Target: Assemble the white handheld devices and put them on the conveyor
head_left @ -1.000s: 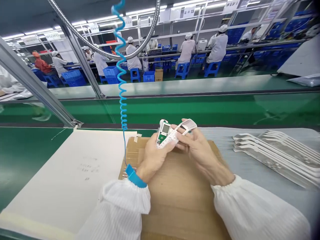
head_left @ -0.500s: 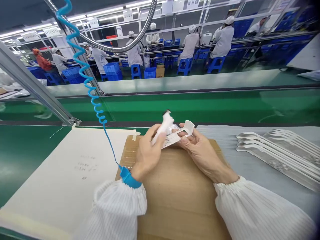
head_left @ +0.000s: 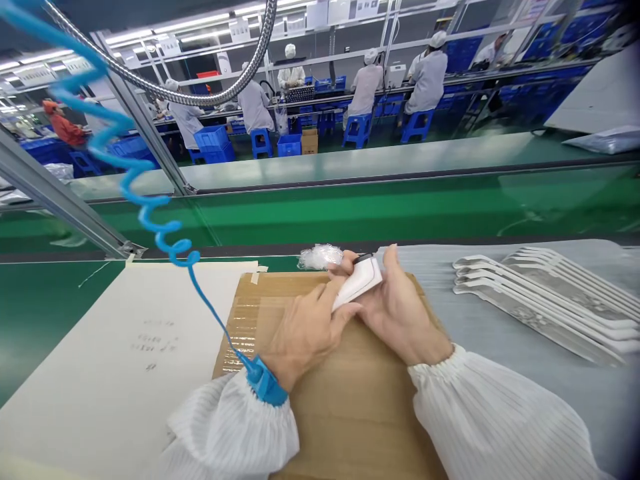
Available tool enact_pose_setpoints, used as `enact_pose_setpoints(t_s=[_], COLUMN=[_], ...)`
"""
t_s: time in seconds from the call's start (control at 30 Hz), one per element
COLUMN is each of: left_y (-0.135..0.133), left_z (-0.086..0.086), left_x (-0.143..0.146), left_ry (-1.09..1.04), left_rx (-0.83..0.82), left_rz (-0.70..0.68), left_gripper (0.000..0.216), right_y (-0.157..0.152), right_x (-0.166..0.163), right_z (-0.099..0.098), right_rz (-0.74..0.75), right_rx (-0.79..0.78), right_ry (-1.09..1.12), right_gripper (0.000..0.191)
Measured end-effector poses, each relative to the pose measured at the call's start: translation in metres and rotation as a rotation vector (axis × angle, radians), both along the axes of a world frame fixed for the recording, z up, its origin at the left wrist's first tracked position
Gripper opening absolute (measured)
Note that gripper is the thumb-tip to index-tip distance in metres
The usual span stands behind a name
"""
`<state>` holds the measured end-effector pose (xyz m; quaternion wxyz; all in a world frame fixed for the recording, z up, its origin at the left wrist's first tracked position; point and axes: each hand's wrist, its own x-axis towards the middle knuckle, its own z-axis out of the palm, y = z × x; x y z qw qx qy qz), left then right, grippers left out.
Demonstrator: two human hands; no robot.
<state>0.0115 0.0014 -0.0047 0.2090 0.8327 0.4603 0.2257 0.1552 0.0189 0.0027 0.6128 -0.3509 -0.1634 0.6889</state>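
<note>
Head view: hands (head_left: 307,327) hold a white casing (head_left: 359,281); its near end is hidden.

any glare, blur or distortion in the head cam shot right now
Head view: tape on the cardboard glints in streaks; head view again: the blue coiled cord looks smeared at upper left, the handwriting too soft to read; head view too: white casing bright, top-right corner darkened.

Your left hand (head_left: 307,330) covers part of the white casing (head_left: 359,281). Handwriting (head_left: 155,341) too blurred; blue cord (head_left: 115,121) cut off top-left.
</note>
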Motion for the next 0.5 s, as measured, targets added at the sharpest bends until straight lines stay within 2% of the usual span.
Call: enact_pose_setpoints(t_s=[0.1,0.2,0.3,0.37,0.43,0.5], left_y=[-0.007,-0.007,0.001,0.006,0.009,0.008], left_z=[0.0,-0.001,-0.003,-0.003,-0.001,0.001], left_x=[0.009,0.008,-0.003,-0.011,-0.015,-0.014], left_ry=[0.204,0.238,0.139,-0.017,-0.176,-0.245], left_rx=[0.054,0.113,0.134,0.198,0.255,0.27], left_rz=[-0.057,-0.032,0.132,0.257,0.269,0.199], left_gripper=[0.054,0.055,0.043,0.038,0.039,0.038], right_y=[-0.001,-0.001,-0.001,-0.003,-0.007,-0.01], right_x=[0.005,0.009,0.006,0.0,-0.008,-0.014], right_z=[0.005,0.006,0.004,0.0,-0.005,-0.013], right_rz=[-0.026,-0.002,0.138,0.236,0.271,0.25], right_rx=[-0.153,-0.142,0.015,0.133,0.196,0.187], right_ry=[0.147,0.156,0.073,0.017,-0.022,-0.046], right_gripper=[0.049,0.052,0.044,0.032,0.022,0.018])
